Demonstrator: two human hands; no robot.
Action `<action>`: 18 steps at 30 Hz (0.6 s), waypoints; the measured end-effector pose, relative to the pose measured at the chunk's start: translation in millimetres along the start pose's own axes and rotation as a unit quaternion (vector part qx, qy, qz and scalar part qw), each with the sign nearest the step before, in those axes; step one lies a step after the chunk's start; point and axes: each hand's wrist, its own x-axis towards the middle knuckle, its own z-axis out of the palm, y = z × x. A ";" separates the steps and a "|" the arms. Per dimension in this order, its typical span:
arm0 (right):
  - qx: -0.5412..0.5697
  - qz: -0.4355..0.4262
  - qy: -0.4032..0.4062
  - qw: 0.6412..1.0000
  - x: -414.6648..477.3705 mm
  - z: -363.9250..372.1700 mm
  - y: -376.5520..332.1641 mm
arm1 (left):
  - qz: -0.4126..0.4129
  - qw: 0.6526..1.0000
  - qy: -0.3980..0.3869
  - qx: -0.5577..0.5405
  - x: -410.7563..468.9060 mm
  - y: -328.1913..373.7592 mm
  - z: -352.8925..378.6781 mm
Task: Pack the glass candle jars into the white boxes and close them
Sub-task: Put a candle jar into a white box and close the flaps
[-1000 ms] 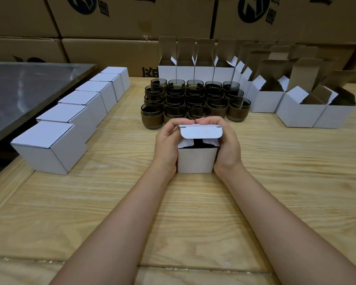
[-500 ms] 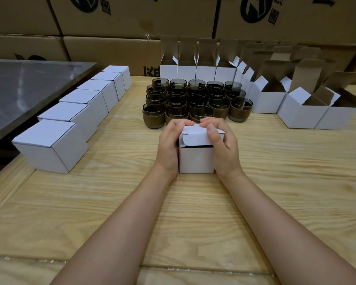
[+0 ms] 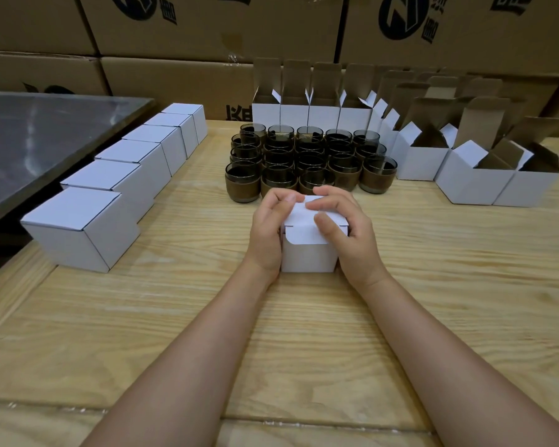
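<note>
A small white box (image 3: 307,253) stands on the wooden table (image 3: 175,317) in front of me, its lid folded down over the top with the tuck flap hanging outside the front wall. My left hand (image 3: 267,230) grips the box's left side with fingertips on the lid. My right hand (image 3: 349,233) grips the right side, its thumb and fingers pressing on the lid. Behind the box stands a block of several dark glass candle jars (image 3: 307,159). What is inside the box is hidden.
Several closed white boxes (image 3: 110,201) form a diagonal row at the left. Open white boxes (image 3: 433,146) with raised lids stand behind and right of the jars. A dark metal surface (image 3: 39,146) adjoins the table's left edge. Brown cartons (image 3: 271,27) wall the back.
The lid went from standing half open to folded flat over the box. Both hands shifted from the far rim onto the top and sides, pressing the lid down.
</note>
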 end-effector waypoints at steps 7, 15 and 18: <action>0.033 0.014 0.025 0.999 4.8 1.1 -5.6 | -0.005 1.000 0.001 -0.006 0.3 -0.1 2.7; -0.001 -0.004 -0.010 1.000 1.8 -0.9 -3.4 | 0.009 1.000 -0.018 0.005 2.7 -3.2 -3.2; 0.003 -0.004 -0.036 0.999 1.5 -2.4 -1.5 | -0.004 1.000 -0.011 0.011 3.3 -3.5 -4.4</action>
